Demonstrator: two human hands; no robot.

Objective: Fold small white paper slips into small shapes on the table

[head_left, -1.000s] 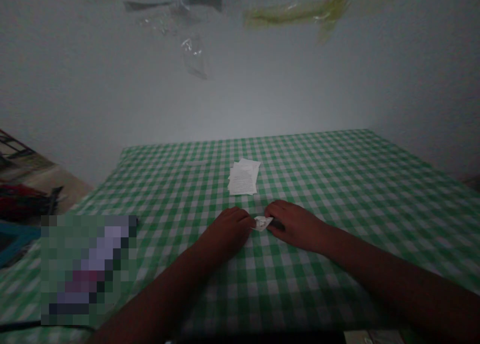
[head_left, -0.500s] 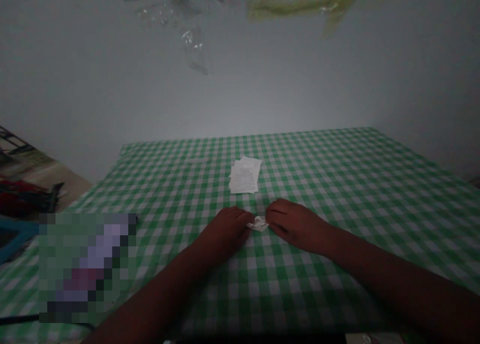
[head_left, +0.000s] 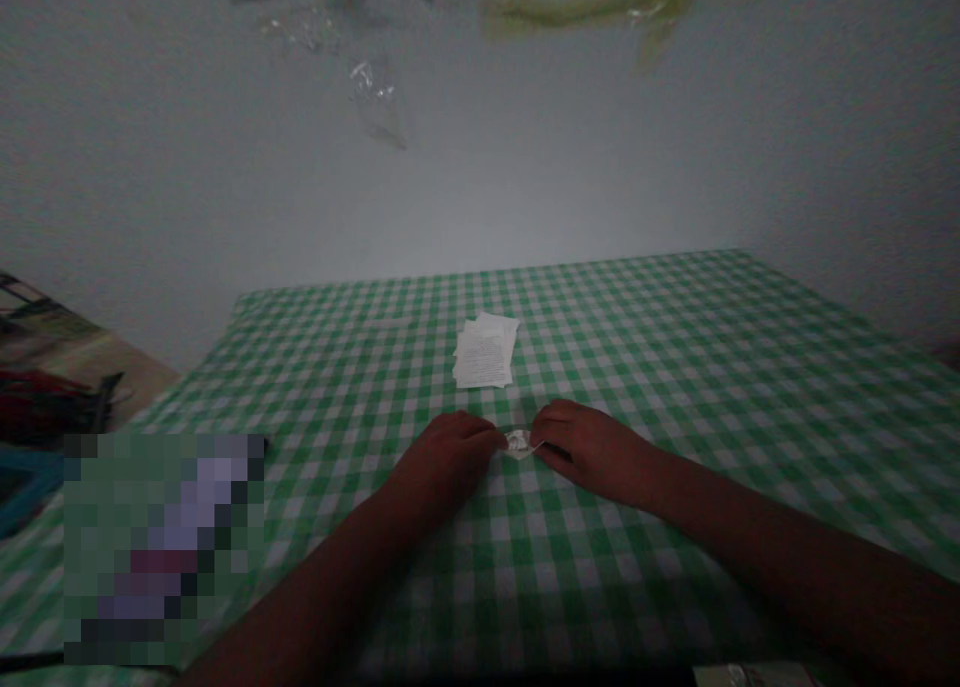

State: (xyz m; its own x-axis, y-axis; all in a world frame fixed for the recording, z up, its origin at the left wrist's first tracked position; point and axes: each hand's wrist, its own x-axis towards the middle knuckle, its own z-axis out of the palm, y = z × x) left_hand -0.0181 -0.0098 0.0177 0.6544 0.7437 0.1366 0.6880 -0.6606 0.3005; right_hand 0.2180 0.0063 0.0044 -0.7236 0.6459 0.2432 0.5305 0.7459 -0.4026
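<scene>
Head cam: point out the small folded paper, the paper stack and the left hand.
small folded paper (head_left: 517,443): head view, on its white middle.
paper stack (head_left: 484,357): head view, on the centre of the top sheet.
left hand (head_left: 448,455): head view, on the back of the hand.

Folded paper scrap (head_left: 517,444) was half hidden between left hand (head_left: 446,457) and right hand (head_left: 592,452); well left of grip, pixelated object (head_left: 161,547) was blurred past naming.

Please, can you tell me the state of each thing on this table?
Folded paper: small, creased, held between both hands.
Left hand: fingers against its left end.
Right hand: fingers against its right end.
Printed sheets: loose stack, lying flat, edges uneven.
Green gingham tablecloth: spread out flat.
</scene>
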